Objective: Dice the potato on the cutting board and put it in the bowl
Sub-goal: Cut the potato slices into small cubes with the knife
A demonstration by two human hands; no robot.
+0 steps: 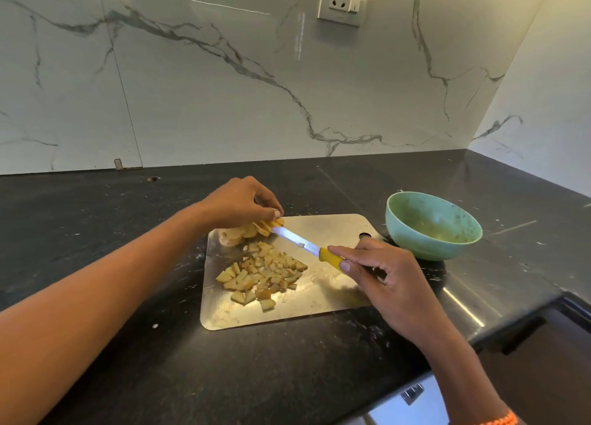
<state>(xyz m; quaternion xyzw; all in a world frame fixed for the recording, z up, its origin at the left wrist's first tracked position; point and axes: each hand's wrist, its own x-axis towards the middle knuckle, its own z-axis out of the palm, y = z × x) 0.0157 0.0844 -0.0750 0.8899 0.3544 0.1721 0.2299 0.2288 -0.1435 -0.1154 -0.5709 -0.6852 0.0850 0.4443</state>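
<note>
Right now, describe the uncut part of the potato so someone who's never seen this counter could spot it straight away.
Start at the steel cutting board on the black countertop. At its far left corner, under the left hand, sits the sliced potato. Unlike the diced pieces heaped mid-board, it is larger slices held together, with the knife tip against them.

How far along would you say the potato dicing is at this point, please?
Roughly halfway. Done: a pile of diced pieces lies on the cutting board. In hand: the left hand steadies the remaining potato slices while the right hand works the knife against them. Left: the rest of the dicing, then filling the green bowl, which holds no potato.
</note>
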